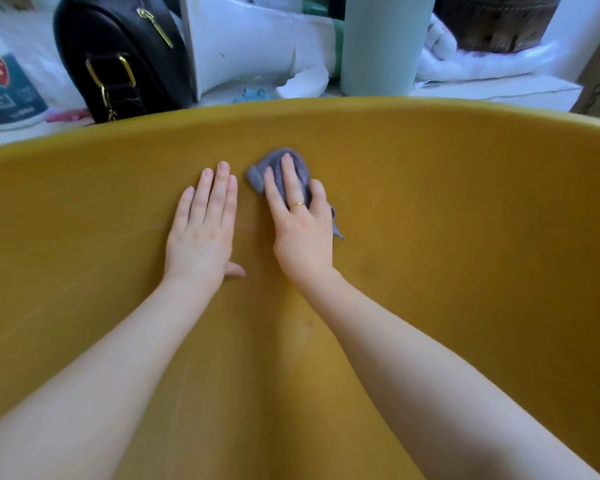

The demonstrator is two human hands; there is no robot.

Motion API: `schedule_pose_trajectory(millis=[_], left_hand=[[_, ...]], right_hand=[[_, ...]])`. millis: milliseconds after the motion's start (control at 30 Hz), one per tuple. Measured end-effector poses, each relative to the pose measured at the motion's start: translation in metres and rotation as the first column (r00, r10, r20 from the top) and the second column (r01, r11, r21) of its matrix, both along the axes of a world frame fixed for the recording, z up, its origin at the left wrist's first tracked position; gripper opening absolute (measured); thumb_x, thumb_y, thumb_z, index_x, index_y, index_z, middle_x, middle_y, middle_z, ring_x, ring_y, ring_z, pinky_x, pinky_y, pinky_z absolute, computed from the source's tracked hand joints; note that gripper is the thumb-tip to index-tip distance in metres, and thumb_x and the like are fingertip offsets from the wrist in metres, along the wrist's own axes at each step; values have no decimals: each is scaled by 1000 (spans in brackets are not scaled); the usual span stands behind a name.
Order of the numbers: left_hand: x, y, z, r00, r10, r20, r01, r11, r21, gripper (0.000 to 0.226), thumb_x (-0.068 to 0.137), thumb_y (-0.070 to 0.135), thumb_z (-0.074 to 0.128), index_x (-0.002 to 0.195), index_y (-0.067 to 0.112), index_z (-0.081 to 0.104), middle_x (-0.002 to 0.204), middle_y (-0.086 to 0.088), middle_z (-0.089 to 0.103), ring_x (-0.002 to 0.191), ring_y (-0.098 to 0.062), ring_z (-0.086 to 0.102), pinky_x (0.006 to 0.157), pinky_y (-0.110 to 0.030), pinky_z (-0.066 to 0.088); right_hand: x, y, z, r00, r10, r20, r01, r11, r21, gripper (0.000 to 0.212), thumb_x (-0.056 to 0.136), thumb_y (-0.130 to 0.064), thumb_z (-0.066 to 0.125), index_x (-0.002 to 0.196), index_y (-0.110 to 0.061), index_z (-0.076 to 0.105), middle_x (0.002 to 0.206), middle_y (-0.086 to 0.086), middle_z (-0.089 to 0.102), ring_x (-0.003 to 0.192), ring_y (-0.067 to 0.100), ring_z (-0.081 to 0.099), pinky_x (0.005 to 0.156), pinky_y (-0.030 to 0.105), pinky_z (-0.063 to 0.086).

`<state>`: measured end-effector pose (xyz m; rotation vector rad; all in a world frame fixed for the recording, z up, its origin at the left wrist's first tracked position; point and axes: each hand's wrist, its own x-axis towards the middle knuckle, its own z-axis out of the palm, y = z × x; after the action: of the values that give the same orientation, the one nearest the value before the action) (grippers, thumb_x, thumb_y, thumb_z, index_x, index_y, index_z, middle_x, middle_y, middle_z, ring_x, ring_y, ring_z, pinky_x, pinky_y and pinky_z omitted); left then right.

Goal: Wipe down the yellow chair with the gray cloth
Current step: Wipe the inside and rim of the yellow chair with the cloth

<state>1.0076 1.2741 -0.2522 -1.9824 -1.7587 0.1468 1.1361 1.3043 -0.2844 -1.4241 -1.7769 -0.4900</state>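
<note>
- Beyond the curved top edge of the yellow chair [430, 209] sits a cluttered surface: a black handbag [118, 53] with gold-coloured buckles and zip pull at the left, a white megaphone-shaped object [243, 46] lying on its side just beside it, and a pale green cylinder [381, 43] standing upright to the right.
- None of these things reaches the chair's inner surface, where both hands lie.
- The chair's surface is smooth, matte and mustard-toned, sweeping in a broad concave curve; faint scuff lines cross it.
- The gray cloth [300, 169] is soft, bunched and ribbed, lying on the chair near its upper middle.
- The right hand [302, 233], wearing a thin gold ring [297, 204], presses down on the cloth, its grip spread with fingers extended over it.
- The left hand [201, 233] lies flat just beside it, fingers together, empty.
</note>
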Motion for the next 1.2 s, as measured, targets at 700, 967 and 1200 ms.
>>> schedule_pose_trajectory(millis=[700,967,1200], left_hand=[[-12,0,-6,996,-72,47,68,995,72,143,53,62,75,139,1,-21,157,-14,-9,146,-26,-2,113,-34,-4],[-1,-11,3,997,-7,71,8,1000,-16,131,68,51,73,144,1,-21,154,-12,-22,145,-25,-13,116,-34,-5],[7,-43,-42,969,-244,36,243,969,30,130,38,51,87,139,-2,25,148,-18,35,134,-29,39,112,-35,19]], right_hand=[[18,4,-42,956,228,184,-247,965,90,46,99,-10,23,122,-20,61,131,-3,56,105,29,40,88,39,45],[35,-19,-21,888,383,256,-401,916,19,38,86,-4,40,111,-10,67,123,7,62,102,32,50,86,38,48],[70,22,9,983,108,146,-127,983,133,47,82,4,35,116,-10,65,125,8,60,103,26,31,101,23,24]])
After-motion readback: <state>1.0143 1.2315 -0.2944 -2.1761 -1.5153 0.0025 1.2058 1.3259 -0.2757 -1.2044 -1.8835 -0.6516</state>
